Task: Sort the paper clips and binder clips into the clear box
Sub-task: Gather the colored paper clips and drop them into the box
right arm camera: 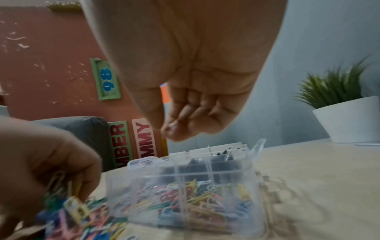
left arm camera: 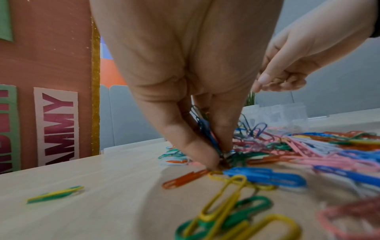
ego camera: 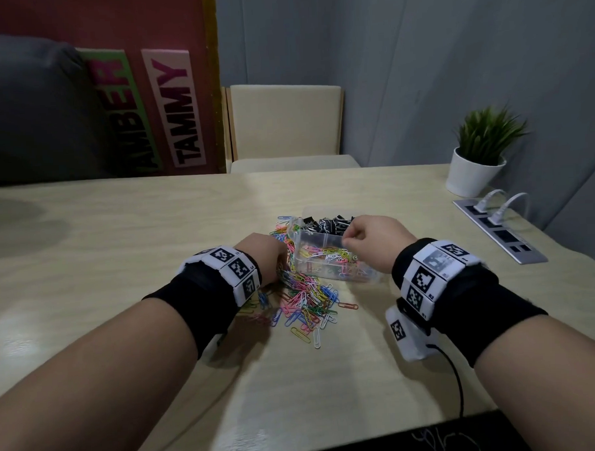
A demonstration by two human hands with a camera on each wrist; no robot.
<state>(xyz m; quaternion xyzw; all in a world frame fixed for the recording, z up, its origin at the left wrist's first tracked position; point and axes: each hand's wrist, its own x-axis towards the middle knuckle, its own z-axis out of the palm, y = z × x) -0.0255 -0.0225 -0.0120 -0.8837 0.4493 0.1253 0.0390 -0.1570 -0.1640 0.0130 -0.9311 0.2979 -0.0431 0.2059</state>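
Note:
A heap of coloured paper clips [ego camera: 306, 293] lies on the wooden table, left of and in front of the clear box [ego camera: 370, 276]. The box's near compartments hold coloured paper clips [right arm camera: 195, 194]; its far ones hold black binder clips [ego camera: 326, 224]. My left hand [left arm camera: 218, 155] is down in the heap beside the box's left wall, thumb and fingers pinching a bunch of paper clips [left arm camera: 205, 129]. My right hand [right arm camera: 170, 129] hovers over the box's right half with fingers curled and thumb against them; nothing shows in it.
A potted plant [ego camera: 474, 176] stands at the back right. A power strip [ego camera: 497, 230] with white plugs lies along the right edge. A black cable [ego camera: 456, 382] runs from my right wrist towards the table's near edge. A cream chair [ego camera: 285, 123] stands behind the table.

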